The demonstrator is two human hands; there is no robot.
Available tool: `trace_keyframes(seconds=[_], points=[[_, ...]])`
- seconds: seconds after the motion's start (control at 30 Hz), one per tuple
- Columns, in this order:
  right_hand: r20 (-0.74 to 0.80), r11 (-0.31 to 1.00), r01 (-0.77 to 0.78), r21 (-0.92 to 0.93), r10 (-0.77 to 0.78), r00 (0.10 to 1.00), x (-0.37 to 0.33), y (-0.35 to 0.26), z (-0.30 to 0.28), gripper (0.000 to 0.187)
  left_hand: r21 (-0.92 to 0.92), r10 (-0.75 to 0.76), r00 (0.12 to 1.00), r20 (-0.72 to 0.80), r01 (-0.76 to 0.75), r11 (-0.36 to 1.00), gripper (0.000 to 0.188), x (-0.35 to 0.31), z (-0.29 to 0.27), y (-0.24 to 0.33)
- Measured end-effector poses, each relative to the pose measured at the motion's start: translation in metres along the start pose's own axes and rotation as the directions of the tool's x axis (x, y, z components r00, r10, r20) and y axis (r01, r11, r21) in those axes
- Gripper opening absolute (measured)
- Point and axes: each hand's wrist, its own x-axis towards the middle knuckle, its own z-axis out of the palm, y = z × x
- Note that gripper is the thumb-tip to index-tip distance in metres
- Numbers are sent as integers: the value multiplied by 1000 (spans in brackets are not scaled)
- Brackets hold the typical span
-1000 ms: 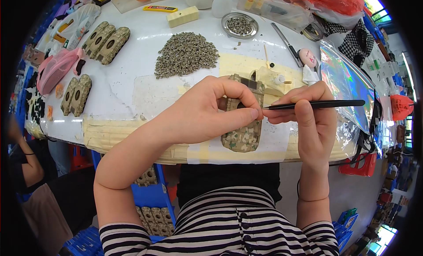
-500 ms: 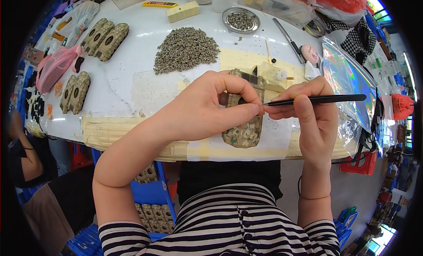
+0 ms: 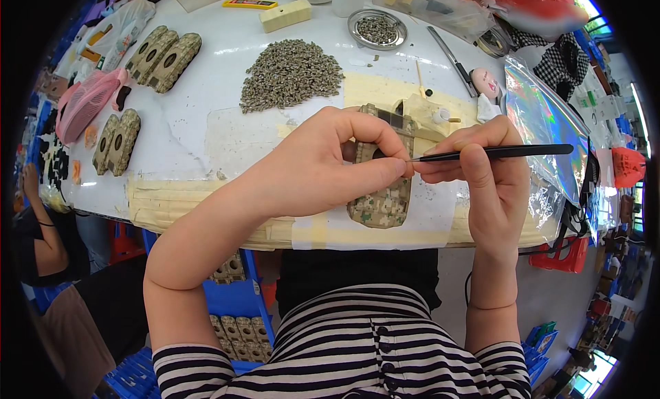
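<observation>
In my right hand are black tweezers, held level with their fine tip toward the left. My left hand is closed in a pinch, thumb and forefinger meeting right at that tip. Whatever sits between those fingers is too small to make out. Under both hands, a camouflage-patterned plastic shell lies on the table, its long side running away from me. My left fingers cover much of its middle. Just behind it stands a small cream-coloured block-shaped fixture, partly hidden by my right hand.
A heap of small metallic parts lies beyond my left hand, with more in a round metal dish. More camouflage shells rest at the left. Masking tape edges the table. A foam block and iridescent sheet lie farther out.
Both hands keep nearly the same pose, with the tweezer tip still at my left fingertips. At the far left, another person's arm has shifted upward slightly.
</observation>
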Motion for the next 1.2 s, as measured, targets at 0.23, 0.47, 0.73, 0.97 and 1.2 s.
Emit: trace_keyframes(seconds=[0.23,0.47,0.73,0.97,1.2], points=[[-11,990,132,-42,-133,991,-3,-3,2,15,-166,68,998,-9,-69,984,14,1,0,3],[83,969,197,-147,-186,979,-7,-4,4,12,-225,-18,1000,17,22,974,20,0,-4,4],[91,961,200,-191,-185,978,-7,-2,5,12,-234,-10,1000,4,11,972,19,1,-4,2],[96,950,242,-200,-226,969,-6,0,6,12,-249,-19,1000,14,22,968,20,1,-5,2],[111,945,254,-206,-236,965,-6,0,6,13,-246,-21,1000,13,23,969,20,1,-5,2]])
